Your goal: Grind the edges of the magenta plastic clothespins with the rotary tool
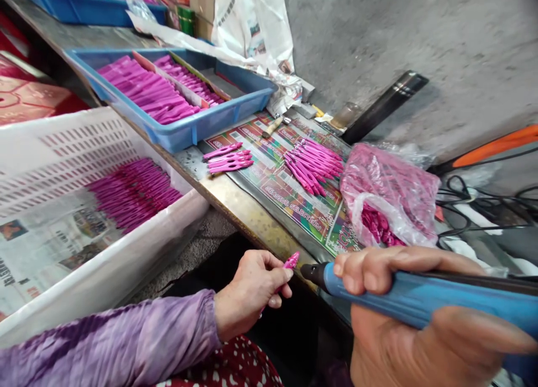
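Note:
My left hand [256,286] pinches a slim pink plastic piece [291,260] between thumb and fingers, its tip poking out above them. Most of that piece is hidden in the grip. Around a blue electric screwdriver [403,294] is wrapped my right hand [390,325]. The screwdriver's black nose points left, close to the pink tip; whether they touch I cannot tell. On the bench beyond, a fanned bunch of pink pieces [315,164] lies on a printed sheet [269,177]. A smaller group of pink pieces [230,161] lies to its left.
A blue tray [176,135] with pink pieces stands at the back left of the bench. Below left, a white crate [63,152] holds pink pieces on newspaper. A plastic bag [390,174] of dark pink parts sits right, beside black cables [466,199]. A grey wall [412,28] stands behind.

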The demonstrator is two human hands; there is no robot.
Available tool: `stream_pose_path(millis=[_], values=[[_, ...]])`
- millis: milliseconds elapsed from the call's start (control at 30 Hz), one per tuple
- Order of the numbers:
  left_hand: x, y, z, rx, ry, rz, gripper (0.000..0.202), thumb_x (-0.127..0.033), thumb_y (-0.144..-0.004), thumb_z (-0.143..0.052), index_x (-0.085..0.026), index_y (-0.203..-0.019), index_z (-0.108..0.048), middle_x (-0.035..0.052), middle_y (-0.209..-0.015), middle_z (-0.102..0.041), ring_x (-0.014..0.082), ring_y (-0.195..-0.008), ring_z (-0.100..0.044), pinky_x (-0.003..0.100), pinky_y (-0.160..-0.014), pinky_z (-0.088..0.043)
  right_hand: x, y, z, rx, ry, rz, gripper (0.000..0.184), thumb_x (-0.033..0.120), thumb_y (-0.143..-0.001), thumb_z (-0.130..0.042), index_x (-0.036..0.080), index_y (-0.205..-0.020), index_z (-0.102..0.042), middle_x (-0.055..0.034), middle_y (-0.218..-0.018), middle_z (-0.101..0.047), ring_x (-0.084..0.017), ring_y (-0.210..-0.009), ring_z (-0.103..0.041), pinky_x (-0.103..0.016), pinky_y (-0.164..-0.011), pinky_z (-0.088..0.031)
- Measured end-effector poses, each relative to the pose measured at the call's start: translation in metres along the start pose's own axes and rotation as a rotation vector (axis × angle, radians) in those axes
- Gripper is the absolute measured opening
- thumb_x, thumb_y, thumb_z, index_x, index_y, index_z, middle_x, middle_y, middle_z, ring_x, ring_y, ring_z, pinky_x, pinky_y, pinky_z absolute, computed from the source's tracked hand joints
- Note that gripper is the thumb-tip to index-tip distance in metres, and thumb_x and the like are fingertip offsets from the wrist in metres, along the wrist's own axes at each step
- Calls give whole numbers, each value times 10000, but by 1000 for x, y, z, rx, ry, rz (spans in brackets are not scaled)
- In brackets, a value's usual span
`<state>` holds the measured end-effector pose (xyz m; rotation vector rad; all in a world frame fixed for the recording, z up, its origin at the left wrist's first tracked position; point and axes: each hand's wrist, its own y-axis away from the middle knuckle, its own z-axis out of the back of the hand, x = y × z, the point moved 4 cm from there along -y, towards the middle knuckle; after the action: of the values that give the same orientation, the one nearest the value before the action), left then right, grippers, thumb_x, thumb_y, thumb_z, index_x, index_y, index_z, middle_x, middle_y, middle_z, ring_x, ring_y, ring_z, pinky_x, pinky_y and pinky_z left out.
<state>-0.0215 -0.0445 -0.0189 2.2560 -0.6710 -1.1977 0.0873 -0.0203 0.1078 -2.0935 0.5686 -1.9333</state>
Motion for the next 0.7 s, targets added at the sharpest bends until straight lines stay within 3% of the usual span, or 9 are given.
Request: stream_pose_path(millis=[67, 267, 467, 700], values=[[1, -1, 0, 7, 0, -9, 265, -201, -828, -793, -161, -709, -560, -29, -516, -598, 24, -357, -373, 172, -407, -216, 1, 2, 3, 1, -7, 9, 530, 713, -768, -822, 221, -769, -624, 62, -586, -546, -126, -504, -512, -318, -577, -498], [-2, 0, -1, -3, -8, 9, 251, -148, -882, -729, -159, -701, -556, -30, -506, -589, 19, -353, -363, 167, -405, -207, -1, 2, 3, 218, -154, -14, 305, 535, -893, -762, 235, -907, -708, 24, -669, -611, -156, -590, -574, -353, -619, -519], [-4, 0, -2, -10, -21, 27, 258, -84, -947, -615, -155, -706, -558, -31, -497, -587, 22, -337, -354, 169, -393, -224, -8, 2, -1, 137, -97, -88, 417, 577, -772, -845, 239, -925, -655, 0, -717, -587, -216, -679, -636, -391, -611, -547], [-4, 2, -2, -29, -57, 53, 269, -48, -968, -588, -151, -721, -553, -44, -498, -582, 18, -344, -356, 162, -392, -215, -12, 1, -9, 154, -37, -94, 466, 630, -794, -810, 229, -916, -608, -2, -735, -570, -222, -707, -648, -376, -606, -532]])
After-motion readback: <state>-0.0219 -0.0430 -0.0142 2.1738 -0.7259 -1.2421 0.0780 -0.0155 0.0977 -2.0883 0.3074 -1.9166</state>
